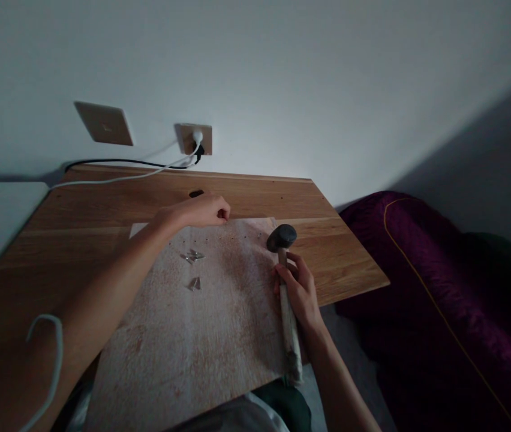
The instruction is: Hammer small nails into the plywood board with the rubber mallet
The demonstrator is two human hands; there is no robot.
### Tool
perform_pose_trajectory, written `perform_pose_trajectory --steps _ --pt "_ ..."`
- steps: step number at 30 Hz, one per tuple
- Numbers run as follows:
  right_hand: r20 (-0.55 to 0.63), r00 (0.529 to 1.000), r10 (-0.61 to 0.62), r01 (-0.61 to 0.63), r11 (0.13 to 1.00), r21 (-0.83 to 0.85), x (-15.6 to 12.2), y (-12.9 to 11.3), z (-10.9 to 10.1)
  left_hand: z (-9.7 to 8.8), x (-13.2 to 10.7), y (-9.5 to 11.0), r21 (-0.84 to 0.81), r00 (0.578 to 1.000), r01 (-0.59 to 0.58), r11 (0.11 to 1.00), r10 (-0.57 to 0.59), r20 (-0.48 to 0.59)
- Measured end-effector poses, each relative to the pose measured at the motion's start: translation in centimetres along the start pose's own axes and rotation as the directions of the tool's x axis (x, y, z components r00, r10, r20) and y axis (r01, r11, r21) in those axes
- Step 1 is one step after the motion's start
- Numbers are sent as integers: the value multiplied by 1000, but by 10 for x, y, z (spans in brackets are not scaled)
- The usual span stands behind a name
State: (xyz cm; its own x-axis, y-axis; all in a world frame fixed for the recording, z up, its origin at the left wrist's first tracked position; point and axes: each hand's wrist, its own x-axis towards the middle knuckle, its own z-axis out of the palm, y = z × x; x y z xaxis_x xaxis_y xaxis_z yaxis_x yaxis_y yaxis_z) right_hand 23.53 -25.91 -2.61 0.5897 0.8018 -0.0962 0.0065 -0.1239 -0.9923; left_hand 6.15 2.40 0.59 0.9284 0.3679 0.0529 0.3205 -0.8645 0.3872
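Observation:
My right hand [299, 287] is wrapped round the wooden handle of a rubber mallet [282, 237], just below its black head. The head sits over the far right corner of a pale, whitish board [219, 324]. Beyond the board's far edge, my left hand [210, 210] has its fingers curled together; what they hold, if anything, is too small to make out. Small shiny pieces, like nails or pins [192, 257], lie in a little pile on the board. Nearer me is a second small group [195, 284]. A row of small dots runs along the board's far side.
The board lies on a wooden desk [349, 252] against a wall. A socket [197, 139] holds plugs, with a white cable [125, 179] and a black one trailing left. A wall plate [105, 124] is further left. Purple bedding [421, 288] stands at right.

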Motion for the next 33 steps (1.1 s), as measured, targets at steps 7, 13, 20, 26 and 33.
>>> perform_pose_trajectory --steps 7,13,20,26,33 --pt "7 1000 10 -10 1000 4 -1 -1 0 9 4 3 85 998 -61 995 63 -19" --pt "4 1000 8 -8 1000 3 -2 -2 0 1 -1 -2 60 999 -6 998 4 35" --pt "15 1000 11 -11 1000 1 -1 -2 0 -10 -7 -7 -77 997 20 997 -14 80" --pt "10 1000 -15 15 1000 -13 -1 2 -2 -6 -5 -3 -206 980 87 975 -47 191" --pt "15 1000 -11 11 1000 -8 -1 -1 -1 -11 -9 -11 -164 983 82 983 -53 175"
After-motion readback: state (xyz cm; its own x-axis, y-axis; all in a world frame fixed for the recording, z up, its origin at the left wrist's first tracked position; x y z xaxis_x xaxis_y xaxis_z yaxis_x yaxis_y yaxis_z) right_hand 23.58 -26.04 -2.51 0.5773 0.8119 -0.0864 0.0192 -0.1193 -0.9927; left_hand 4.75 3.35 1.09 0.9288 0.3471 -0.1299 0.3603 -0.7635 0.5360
